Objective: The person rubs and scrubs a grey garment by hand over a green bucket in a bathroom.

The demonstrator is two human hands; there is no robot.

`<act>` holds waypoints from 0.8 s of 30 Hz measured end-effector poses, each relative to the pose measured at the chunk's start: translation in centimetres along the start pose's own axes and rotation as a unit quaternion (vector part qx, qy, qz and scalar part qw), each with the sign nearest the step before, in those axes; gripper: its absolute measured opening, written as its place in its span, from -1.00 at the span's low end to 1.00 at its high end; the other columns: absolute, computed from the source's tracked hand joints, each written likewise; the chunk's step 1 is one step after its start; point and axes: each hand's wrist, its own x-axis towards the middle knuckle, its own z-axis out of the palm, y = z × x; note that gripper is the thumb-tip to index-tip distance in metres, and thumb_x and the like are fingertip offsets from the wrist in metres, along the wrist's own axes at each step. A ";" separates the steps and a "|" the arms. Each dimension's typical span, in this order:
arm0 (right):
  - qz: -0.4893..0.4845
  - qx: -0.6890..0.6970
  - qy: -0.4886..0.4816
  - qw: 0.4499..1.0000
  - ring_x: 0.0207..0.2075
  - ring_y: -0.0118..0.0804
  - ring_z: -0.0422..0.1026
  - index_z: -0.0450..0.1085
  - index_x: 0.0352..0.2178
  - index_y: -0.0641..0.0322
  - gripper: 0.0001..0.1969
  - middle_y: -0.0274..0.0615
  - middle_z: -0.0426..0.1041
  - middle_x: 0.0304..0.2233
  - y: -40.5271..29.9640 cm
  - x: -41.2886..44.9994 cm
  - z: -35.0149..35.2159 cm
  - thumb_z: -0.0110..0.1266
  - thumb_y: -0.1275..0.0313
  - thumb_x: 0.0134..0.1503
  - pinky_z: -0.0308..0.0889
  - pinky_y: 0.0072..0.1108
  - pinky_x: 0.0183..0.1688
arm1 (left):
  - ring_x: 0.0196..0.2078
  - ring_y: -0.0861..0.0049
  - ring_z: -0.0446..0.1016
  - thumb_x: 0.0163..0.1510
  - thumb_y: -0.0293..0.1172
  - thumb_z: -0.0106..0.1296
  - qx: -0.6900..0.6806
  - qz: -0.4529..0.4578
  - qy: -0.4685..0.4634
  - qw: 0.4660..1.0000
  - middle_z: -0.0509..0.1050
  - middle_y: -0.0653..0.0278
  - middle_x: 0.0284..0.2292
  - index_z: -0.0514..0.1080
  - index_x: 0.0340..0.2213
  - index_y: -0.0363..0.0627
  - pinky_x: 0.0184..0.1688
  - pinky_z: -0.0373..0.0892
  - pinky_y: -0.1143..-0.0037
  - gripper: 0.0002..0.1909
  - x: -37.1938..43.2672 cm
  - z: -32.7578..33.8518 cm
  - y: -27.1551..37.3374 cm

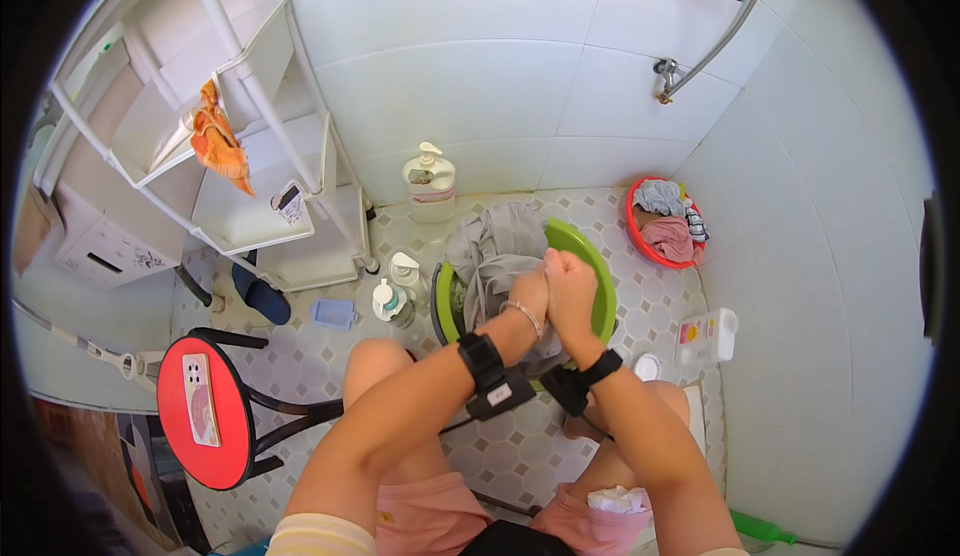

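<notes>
A grey garment lies bunched in a green basin on the floor and hangs over its far left rim. Over the basin, my left hand is clenched on the cloth, slightly blurred. Pressed against it, my right hand also makes a fist on the garment. The fabric inside both fists is mostly covered by my fingers. Each wrist wears a black strap with a small device, and a bracelet circles the left one.
Pump bottles and a larger pump bottle stand left of and behind the basin. To the right are a red basin of clothes and a white jug. A red stool holding a phone and a white shelf rack stand left.
</notes>
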 end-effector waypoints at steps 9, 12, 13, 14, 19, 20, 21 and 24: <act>0.013 -0.013 0.004 1.000 -0.74 -0.27 0.11 0.18 -0.71 0.40 -0.65 0.01 0.16 -0.76 -2.0 -3.4 0.3 -0.06 0.31 0.02 0.07 -0.44 -0.61 | -0.36 0.05 0.40 0.11 -0.14 -0.42 -0.406 -0.226 0.071 0.883 0.41 -0.14 -0.51 0.34 -0.56 -0.34 -0.41 0.26 0.26 -0.50 -0.7 -0.7 -0.7; -0.049 -0.006 0.029 0.998 -0.72 -0.36 0.04 0.12 -0.72 0.40 -0.64 -0.03 0.07 -0.78 -0.7 -1.5 0.8 -0.09 0.34 0.04 0.04 -0.48 -0.63 | -0.45 0.26 0.40 0.09 -0.11 -0.32 -0.103 -0.101 0.173 0.974 0.41 0.00 -0.55 0.34 -0.59 -0.32 -0.45 0.26 0.37 -0.52 -0.8 1.0 -1.6; -0.046 -0.009 0.037 0.998 -0.72 -0.36 0.04 0.12 -0.72 0.40 -0.64 -0.03 0.07 -0.78 0.2 -0.3 -0.1 -0.09 0.34 0.04 0.04 -0.48 -0.63 | -0.47 0.40 0.38 0.08 -0.07 -0.27 -0.130 -0.128 0.251 0.951 0.41 0.07 -0.55 0.35 -0.59 -0.31 -0.44 0.24 0.45 -0.51 -1.0 0.9 0.4; 0.012 0.021 -0.005 1.000 -0.72 -0.36 0.05 0.11 -0.72 0.39 -0.64 -0.06 0.07 -0.79 1.0 0.7 -1.2 -0.10 0.34 0.04 0.05 -0.47 -0.63 | -0.44 0.48 0.37 0.06 -0.04 -0.25 -0.375 -0.235 0.238 0.865 0.42 0.10 -0.51 0.39 -0.49 -0.40 -0.40 0.24 0.48 -0.47 -1.7 1.2 2.7; 0.032 0.038 0.027 0.998 -0.72 -0.44 0.05 0.18 -0.72 0.40 -0.65 -0.14 0.11 -0.80 -0.8 -1.9 -0.3 -0.08 0.34 0.03 0.05 -0.50 -0.63 | -0.44 0.45 0.39 0.03 -0.05 -0.20 -0.494 -0.274 0.213 0.797 0.43 0.07 -0.49 0.41 -0.42 -0.38 -0.41 0.26 0.46 -0.50 -1.4 -0.5 1.9; 0.057 0.062 0.018 0.996 -0.66 -0.57 0.09 0.20 -0.70 0.39 -0.67 -0.30 0.14 -0.78 -1.7 -2.6 -0.2 -0.10 0.35 0.06 0.06 -0.59 -0.60 | -0.47 0.42 0.39 0.06 -0.05 -0.26 -0.432 -0.223 0.130 0.864 0.44 0.06 -0.48 0.39 -0.47 -0.42 -0.41 0.27 0.47 -0.46 -0.2 -0.2 0.0; 0.056 0.064 0.011 0.996 -0.66 -0.57 0.09 0.20 -0.70 0.39 -0.67 -0.30 0.14 -0.78 -2.3 -2.7 0.0 -0.10 0.35 0.06 0.06 -0.59 -0.60 | -0.48 0.40 0.40 0.07 -0.05 -0.29 -0.395 -0.200 0.093 0.892 0.45 0.05 -0.48 0.38 -0.49 -0.44 -0.41 0.27 0.47 -0.44 0.1 0.0 -1.2; 0.009 0.009 -0.001 1.000 -0.66 -0.59 0.09 0.21 -0.70 0.38 -0.67 -0.37 0.16 -0.78 -2.1 -1.8 -0.3 -0.11 0.36 0.07 0.06 -0.60 -0.61 | -0.51 0.37 0.38 0.09 -0.04 -0.33 -0.384 -0.115 0.113 0.909 0.45 0.07 -0.50 0.36 -0.53 -0.45 -0.41 0.26 0.45 -0.42 0.8 1.2 -1.7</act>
